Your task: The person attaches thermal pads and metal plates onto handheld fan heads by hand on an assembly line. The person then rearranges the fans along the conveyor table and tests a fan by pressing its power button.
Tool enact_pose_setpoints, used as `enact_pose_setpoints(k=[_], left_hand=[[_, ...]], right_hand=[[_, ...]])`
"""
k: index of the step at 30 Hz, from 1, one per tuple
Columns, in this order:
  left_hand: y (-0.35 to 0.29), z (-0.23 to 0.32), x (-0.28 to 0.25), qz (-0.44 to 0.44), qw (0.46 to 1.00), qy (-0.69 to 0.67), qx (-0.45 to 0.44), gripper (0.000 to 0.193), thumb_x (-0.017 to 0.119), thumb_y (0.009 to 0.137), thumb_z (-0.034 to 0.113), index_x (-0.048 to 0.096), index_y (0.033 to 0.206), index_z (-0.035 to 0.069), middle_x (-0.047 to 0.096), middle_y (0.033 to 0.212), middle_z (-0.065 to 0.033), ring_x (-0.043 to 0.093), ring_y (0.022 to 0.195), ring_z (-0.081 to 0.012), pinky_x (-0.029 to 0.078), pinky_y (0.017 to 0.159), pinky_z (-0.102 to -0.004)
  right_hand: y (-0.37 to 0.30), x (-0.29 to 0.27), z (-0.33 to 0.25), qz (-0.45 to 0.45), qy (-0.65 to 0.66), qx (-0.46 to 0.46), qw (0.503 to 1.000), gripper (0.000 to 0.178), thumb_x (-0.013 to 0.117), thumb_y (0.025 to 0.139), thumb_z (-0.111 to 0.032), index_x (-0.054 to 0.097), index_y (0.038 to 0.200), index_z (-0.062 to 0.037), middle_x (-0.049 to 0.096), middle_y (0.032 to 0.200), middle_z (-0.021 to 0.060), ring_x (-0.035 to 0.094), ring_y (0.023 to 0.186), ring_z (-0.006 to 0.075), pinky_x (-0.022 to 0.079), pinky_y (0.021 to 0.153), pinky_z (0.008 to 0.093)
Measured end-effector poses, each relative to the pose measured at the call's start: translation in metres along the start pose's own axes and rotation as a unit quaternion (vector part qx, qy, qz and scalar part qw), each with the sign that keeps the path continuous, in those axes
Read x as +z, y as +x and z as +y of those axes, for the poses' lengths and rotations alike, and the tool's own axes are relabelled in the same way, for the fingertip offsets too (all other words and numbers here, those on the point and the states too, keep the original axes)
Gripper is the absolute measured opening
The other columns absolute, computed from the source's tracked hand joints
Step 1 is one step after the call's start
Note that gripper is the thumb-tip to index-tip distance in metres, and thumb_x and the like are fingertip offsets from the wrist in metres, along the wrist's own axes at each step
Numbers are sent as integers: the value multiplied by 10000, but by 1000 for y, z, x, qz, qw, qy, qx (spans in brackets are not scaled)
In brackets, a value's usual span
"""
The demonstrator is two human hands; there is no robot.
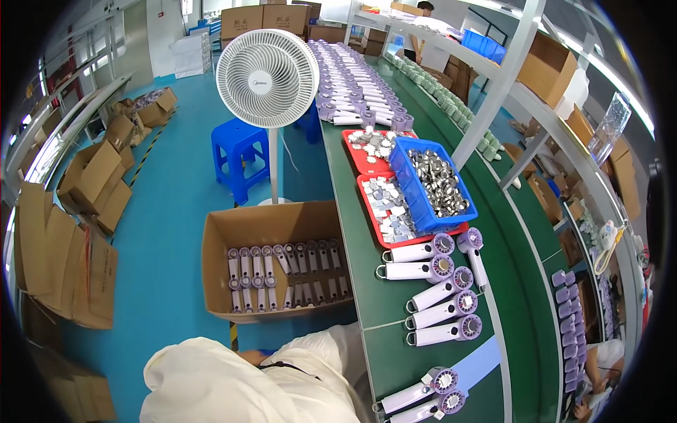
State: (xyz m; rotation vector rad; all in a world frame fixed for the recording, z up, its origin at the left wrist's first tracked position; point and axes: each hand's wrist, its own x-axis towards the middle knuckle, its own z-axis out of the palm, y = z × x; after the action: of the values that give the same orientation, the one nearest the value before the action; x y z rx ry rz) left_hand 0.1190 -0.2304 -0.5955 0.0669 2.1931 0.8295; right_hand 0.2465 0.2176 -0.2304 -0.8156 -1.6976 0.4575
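Neither of my hands shows; only my cream-white garment (233, 384) fills the lower edge. Just ahead of it, on the green bench (374, 296), lie several purple-and-white hand-held fans (441, 289) side by side, with two more (423, 395) nearer me. An open cardboard box (268, 222) on the floor to the left of the bench holds several more of these fans in rows. Behind the fans on the bench stand two red trays (367, 190) of small silver pieces. A blue bin (402, 176) of round metal parts rests across them.
A white pedestal fan (267, 77) and a blue stool (240, 151) stand on the blue floor left of the bench. Flattened cartons (63, 261) lie at far left. More purple fans (352, 92) line the far bench. A green belt (515, 233) and white rack posts (493, 92) run along the right.
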Motion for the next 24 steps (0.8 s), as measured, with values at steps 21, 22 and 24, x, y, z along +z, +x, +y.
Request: enact_pose_setpoints(k=[21,22,24], left_hand=[[98,148,-84,4,992,119,-49,456,617,891,353,628,1225,43,664,1159,-160,615,1061,-245,456,930,-384],[124,196,-88,17,991,129,-33,454,617,892,351,628,1224,43,664,1156,-160,615,1058,-244,457,928,-383],[177,309,-83,39,989,143,-5,449,618,893,347,628,1223,43,666,1149,-159,615,1052,-241,458,923,-381]], right_hand=[[-103,160,93,-186,-58,182,964,348,524,988,-220,533,1243,17,584,1124,181,573,1000,288,465,901,396],[-100,170,95,-194,-61,186,961,349,525,986,-220,533,1243,16,584,1125,181,573,1002,289,464,902,397],[-98,179,103,-214,-69,191,955,350,527,983,-219,535,1243,15,585,1127,182,573,1005,291,464,905,398]])
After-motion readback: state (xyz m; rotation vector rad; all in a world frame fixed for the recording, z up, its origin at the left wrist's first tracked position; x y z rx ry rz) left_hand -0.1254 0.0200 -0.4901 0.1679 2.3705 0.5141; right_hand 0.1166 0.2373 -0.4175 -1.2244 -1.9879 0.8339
